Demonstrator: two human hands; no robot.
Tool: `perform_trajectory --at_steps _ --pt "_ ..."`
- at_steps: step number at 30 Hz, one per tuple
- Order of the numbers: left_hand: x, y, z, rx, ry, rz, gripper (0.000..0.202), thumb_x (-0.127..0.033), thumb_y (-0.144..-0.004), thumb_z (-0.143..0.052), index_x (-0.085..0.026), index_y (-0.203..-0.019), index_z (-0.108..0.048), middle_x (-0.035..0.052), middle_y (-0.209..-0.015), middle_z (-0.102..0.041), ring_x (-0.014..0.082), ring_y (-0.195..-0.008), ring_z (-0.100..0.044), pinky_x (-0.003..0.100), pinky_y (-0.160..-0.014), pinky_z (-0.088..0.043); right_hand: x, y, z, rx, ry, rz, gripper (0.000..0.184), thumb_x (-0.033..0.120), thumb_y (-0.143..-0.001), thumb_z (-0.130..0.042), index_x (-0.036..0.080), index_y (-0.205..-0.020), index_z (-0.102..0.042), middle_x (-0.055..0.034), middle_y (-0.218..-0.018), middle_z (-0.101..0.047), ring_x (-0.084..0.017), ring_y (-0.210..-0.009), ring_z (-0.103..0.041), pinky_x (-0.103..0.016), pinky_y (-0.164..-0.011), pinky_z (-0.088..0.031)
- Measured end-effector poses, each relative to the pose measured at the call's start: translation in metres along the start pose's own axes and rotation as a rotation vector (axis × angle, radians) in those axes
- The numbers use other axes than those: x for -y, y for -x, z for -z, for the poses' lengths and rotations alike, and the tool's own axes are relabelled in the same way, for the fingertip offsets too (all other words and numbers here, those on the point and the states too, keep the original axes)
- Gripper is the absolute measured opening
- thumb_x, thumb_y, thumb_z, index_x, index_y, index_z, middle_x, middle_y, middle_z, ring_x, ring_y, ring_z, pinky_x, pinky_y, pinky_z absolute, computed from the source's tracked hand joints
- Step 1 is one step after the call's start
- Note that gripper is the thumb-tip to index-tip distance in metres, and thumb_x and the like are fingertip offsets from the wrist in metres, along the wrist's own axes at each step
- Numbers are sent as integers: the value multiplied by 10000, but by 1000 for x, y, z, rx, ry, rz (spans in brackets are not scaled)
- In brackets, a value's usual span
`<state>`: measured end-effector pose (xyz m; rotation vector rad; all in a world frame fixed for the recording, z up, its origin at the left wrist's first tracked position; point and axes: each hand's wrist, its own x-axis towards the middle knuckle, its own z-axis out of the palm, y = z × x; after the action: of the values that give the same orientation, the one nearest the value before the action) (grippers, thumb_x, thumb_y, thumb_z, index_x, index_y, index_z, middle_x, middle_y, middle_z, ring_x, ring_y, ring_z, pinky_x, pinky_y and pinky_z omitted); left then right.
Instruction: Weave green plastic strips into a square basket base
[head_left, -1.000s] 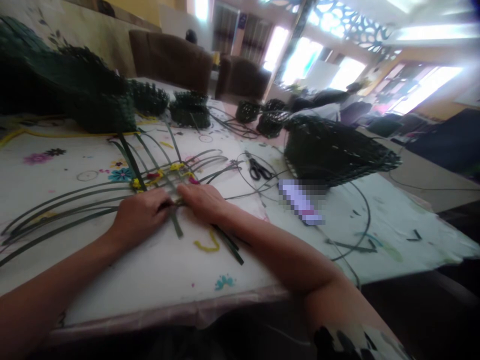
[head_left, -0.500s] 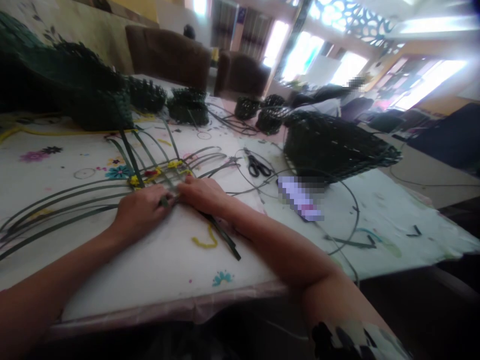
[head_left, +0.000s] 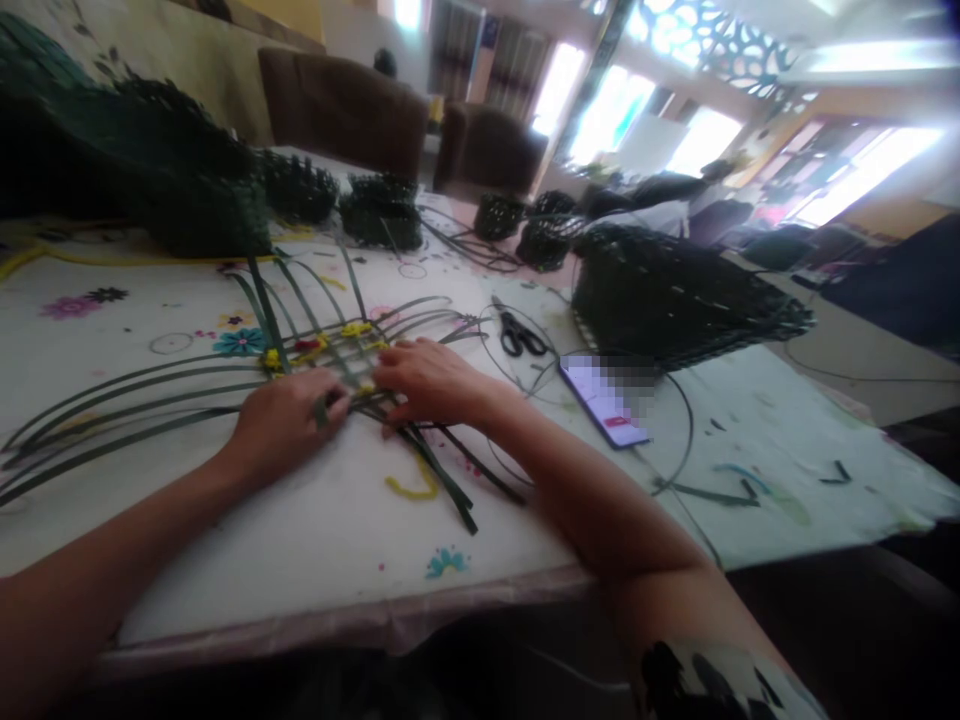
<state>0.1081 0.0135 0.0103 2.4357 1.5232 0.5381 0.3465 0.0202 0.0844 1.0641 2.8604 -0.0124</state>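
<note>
A lattice of crossing dark green strips (head_left: 150,400) lies on the white flowered tablecloth (head_left: 315,540), tied at its crossings with small yellow twists (head_left: 356,329). My left hand (head_left: 285,425) rests on the lattice with its fingers curled, pinching a green strip. My right hand (head_left: 427,380) lies on the strips just to the right, fingers bent and pressing them down. Several strip ends (head_left: 450,485) stick out toward me below the right hand. A loose yellow twist (head_left: 412,487) lies beside them.
Black scissors (head_left: 519,338) and a phone (head_left: 606,402) lie to the right of my hands. A large dark woven basket (head_left: 675,300) sits behind the phone. More dark baskets (head_left: 379,212) line the table's far side. Thin wire loops (head_left: 686,420) lie around the phone.
My right hand has shifted a little to the right and forward on the strips, and more strip ends now fan out below it. The left hand has stayed in place.
</note>
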Motion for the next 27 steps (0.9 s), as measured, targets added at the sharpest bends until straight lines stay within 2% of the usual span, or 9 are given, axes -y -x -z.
perform_trajectory --at_steps 3,5,8,10,13,17,20,22,27 --pt "0 0 0 6 1 0 382 -536 -931 -446 -239 -879 -681 104 -974 -771 286 -863 -678 379 -719 -435 3 -1 -3 -66 -10 111 313 456 -987 -837 159 -1054 -766 -113 -1131 -702 -287 -1178 -610 -408 -1037 -433" --pt "1 0 -1 -3 10 -4 380 -537 -925 -451 -239 -881 -682 100 -963 -767 278 -842 -662 378 -713 -420 3 -3 -6 -102 -73 151 329 472 -983 -839 160 -1060 -770 -111 -1142 -695 -275 -1145 -600 -405 -1026 -445" --pt "3 0 -3 -17 26 -6 364 -528 -913 -456 -240 -871 -674 97 -950 -759 276 -833 -649 377 -711 -406 2 -3 -8 -177 -176 104 381 473 -972 -849 148 -1154 -770 -125 -1213 -676 -250 -1082 -592 -368 -941 -461" --pt "3 0 -4 -17 33 2 360 -524 -904 -457 -241 -863 -675 96 -938 -754 279 -834 -651 376 -709 -401 3 -1 -5 -180 -176 80 310 442 -988 -833 146 -1065 -779 -117 -1180 -680 -241 -1061 -591 -361 -928 -455" --pt "1 0 -4 -22 38 12 363 -516 -897 -448 -242 -857 -683 95 -926 -749 286 -843 -657 376 -711 -397 8 2 4 -45 -117 105 244 339 -1041 -763 161 -873 -767 -93 -1043 -715 -240 -1064 -605 -362 -937 -440" --pt "-2 0 -2 -17 41 20 351 -506 -882 -458 -245 -851 -691 93 -935 -749 284 -839 -657 372 -712 -397 19 5 14 120 -24 0 167 133 -1062 -653 150 -982 -799 -111 -1083 -772 -243 -1123 -639 -354 -910 -436" --pt "-2 0 -2 -10 46 23 358 -514 -882 -460 -243 -847 -692 93 -927 -744 279 -830 -650 372 -713 -396 24 6 15 155 35 -31 267 17 -1050 -573 144 -1022 -806 -117 -1117 -785 -237 -1145 -652 -363 -944 -433" --pt "-2 0 -3 -17 45 15 365 -512 -889 -453 -239 -837 -690 96 -921 -741 275 -823 -645 373 -710 -388 26 7 15 161 49 -25 251 51 -1066 -580 142 -1029 -810 -123 -1149 -785 -251 -1175 -654 -382 -972 -436" --pt "-2 0 -2 5 49 11 384 -518 -888 -444 -233 -853 -699 92 -914 -737 263 -801 -635 363 -712 -398 28 11 19 212 38 -38 141 233 -1038 -737 164 -1117 -832 -134 -1251 -771 -291 -1265 -649 -407 -1021 -450"
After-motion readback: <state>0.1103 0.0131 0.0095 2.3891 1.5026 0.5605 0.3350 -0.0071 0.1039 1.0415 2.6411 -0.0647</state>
